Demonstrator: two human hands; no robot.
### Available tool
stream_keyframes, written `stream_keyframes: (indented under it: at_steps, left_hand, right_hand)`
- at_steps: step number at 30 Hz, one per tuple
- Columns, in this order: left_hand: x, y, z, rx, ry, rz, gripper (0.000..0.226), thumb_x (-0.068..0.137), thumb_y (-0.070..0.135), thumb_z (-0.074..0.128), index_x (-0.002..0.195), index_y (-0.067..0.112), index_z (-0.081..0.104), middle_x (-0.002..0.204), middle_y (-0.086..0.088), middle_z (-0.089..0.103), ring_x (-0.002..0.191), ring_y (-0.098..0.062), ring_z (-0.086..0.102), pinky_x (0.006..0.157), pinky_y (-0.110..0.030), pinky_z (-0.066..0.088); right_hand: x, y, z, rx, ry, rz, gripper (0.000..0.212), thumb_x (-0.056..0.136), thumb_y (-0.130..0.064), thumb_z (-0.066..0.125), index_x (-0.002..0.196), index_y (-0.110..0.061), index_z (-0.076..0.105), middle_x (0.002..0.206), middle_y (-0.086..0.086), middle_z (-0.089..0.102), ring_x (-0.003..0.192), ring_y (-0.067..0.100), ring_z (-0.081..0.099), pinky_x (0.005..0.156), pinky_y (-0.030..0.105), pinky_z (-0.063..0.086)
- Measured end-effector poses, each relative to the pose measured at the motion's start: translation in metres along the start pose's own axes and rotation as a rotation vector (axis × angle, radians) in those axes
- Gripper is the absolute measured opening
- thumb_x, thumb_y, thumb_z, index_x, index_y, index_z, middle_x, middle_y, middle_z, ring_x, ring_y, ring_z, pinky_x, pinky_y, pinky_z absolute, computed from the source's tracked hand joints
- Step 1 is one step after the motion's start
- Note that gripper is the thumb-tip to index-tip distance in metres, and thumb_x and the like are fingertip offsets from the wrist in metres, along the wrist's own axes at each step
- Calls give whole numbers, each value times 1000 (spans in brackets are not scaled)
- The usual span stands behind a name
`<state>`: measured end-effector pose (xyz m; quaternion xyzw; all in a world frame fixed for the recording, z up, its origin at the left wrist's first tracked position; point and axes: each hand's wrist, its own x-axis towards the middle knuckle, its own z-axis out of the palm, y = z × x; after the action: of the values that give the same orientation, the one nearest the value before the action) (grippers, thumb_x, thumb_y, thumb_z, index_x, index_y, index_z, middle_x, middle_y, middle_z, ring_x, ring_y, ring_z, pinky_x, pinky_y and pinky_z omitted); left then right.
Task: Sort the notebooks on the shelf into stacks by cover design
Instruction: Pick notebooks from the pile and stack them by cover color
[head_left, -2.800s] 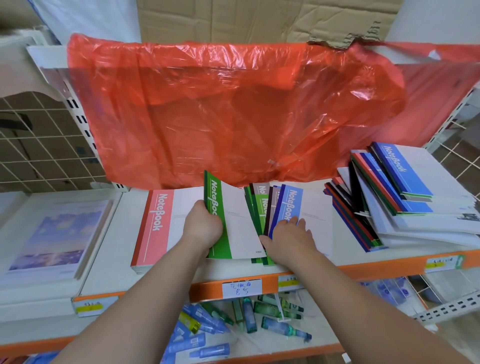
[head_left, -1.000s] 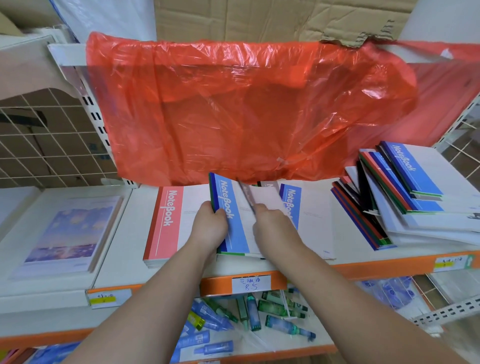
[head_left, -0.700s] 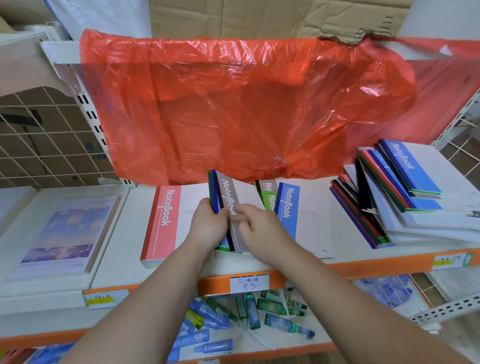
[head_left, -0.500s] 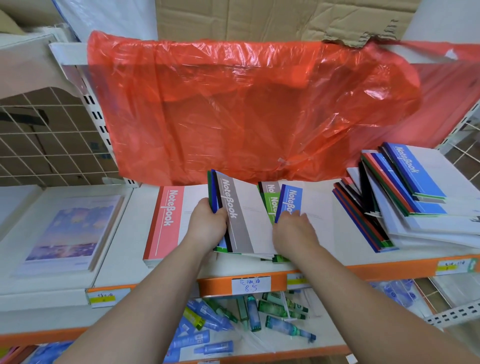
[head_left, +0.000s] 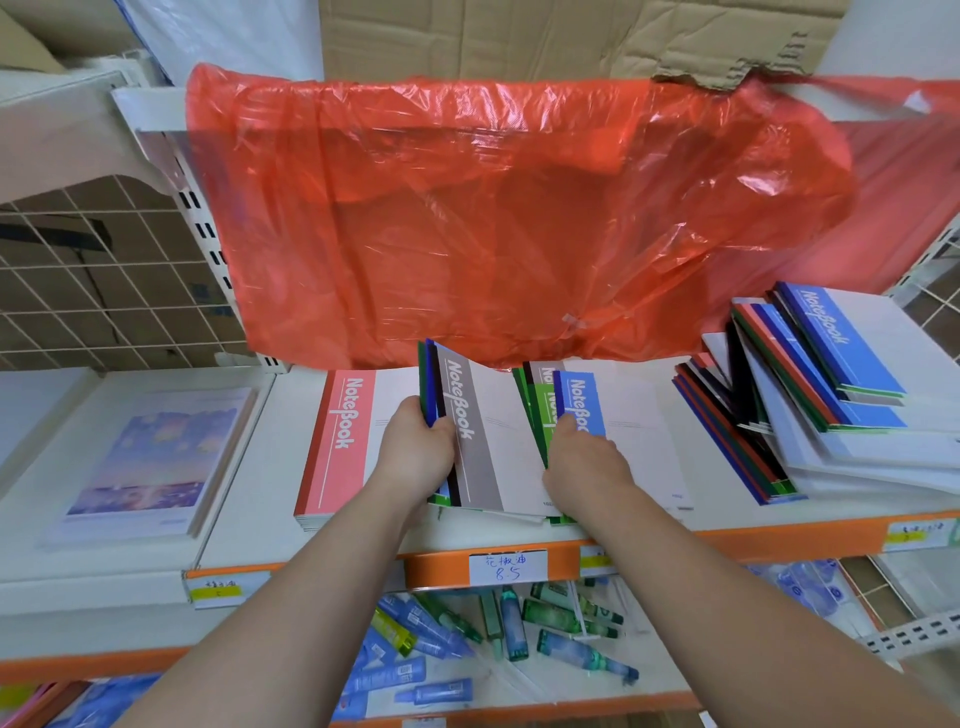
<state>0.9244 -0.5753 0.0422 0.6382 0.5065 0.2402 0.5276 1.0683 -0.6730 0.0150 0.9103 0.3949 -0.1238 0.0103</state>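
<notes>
Your left hand (head_left: 415, 449) was found gripping a mixed bundle (head_left: 430, 384) by its spines, the grey-spined notebook (head_left: 483, 441) foremost and tilted up off the shelf (head_left: 779, 535), evidently to keep unsorted covers fanned and readable just right of the uniform pink stack (head_left: 343, 441). Your right hand (head_left: 584, 460) rested on the blue-spined notebook (head_left: 613, 415) atop green ones at centre, thumb at its spine, seemingly steadying that pile; whether its fingers pinched the cover could not be told. The mixed heap (head_left: 810, 395) at far right lay unsorted.
</notes>
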Motion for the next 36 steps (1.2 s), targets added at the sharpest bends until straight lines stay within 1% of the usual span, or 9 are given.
stream_keyframes:
  at_steps: [7, 13, 18, 21, 25, 27, 30, 32, 36]
  left_hand:
    - [-1, 0, 1, -44, 7, -14, 22, 93, 14, 45, 111, 18, 58, 103, -5, 69, 92, -26, 68, 81, -46, 59]
    - [-5, -1, 12, -118, 4, -16, 19, 91, 16, 47, 106, 17, 58, 100, -8, 69, 89, -27, 68, 79, -47, 59]
    - [-5, -4, 13, -160, 9, 0, 35, 100, 43, 44, 107, 12, 60, 100, -9, 71, 91, -27, 71, 81, -47, 58]
    - [-4, -6, 12, -156, -5, 21, 24, 98, 37, 55, 104, 14, 59, 102, -7, 72, 89, -24, 71, 81, -45, 59]
    - [-4, -1, 10, -158, -30, 63, 13, 99, 21, 56, 111, 18, 55, 109, -3, 68, 91, -21, 70, 76, -41, 60]
    - [-8, 6, 7, -233, -88, 93, 14, 100, 22, 55, 113, 20, 57, 107, 1, 71, 90, -19, 72, 74, -38, 60]
    - [-14, 14, 10, -398, -222, 72, 16, 101, 21, 55, 116, 23, 58, 107, 2, 75, 92, -20, 74, 76, -41, 61]
    - [-15, 16, 14, -442, -266, 53, 19, 101, 20, 54, 119, 25, 57, 108, 3, 75, 93, -20, 74, 73, -39, 61]
    - [-6, 18, 28, -265, -220, 114, 21, 100, 24, 56, 121, 26, 54, 115, 5, 71, 93, -13, 73, 74, -35, 60]
  right_hand:
    - [-14, 6, -24, -24, 129, -116, 56, 90, 1, 48, 141, -3, 24, 123, 19, 57, 103, 36, 60, 70, 36, 41]
    - [-46, -40, -47, 300, 180, -381, 39, 92, -12, 44, 130, -15, 37, 101, 16, 63, 84, 35, 60, 62, 36, 42]
    - [-48, -52, -27, 587, 125, -429, 32, 93, -24, 41, 123, -18, 48, 115, 12, 66, 102, 32, 62, 83, 43, 52]
    - [-44, -42, -18, 653, 77, -467, 31, 94, -24, 37, 116, -17, 57, 117, 7, 67, 104, 27, 62, 86, 41, 52]
    - [-28, -18, -20, 833, 117, -284, 34, 96, -15, 46, 127, -20, 56, 125, 0, 63, 112, 20, 60, 91, 29, 48]
    - [-15, 0, -21, 862, 178, -106, 40, 96, -28, 50, 134, -18, 50, 128, 1, 60, 114, 21, 58, 95, 29, 45]
    - [-3, 22, -24, 1225, 3, 51, 46, 91, -50, 54, 127, -22, 55, 119, -1, 68, 103, 20, 66, 93, 41, 53]
    - [0, 30, -27, 1429, -94, 89, 34, 95, -43, 55, 120, -21, 62, 105, -1, 74, 94, 22, 71, 86, 47, 56]
    - [4, 43, -29, 1306, 69, -8, 25, 97, -29, 52, 121, -27, 60, 107, -10, 72, 99, 14, 69, 90, 42, 55]
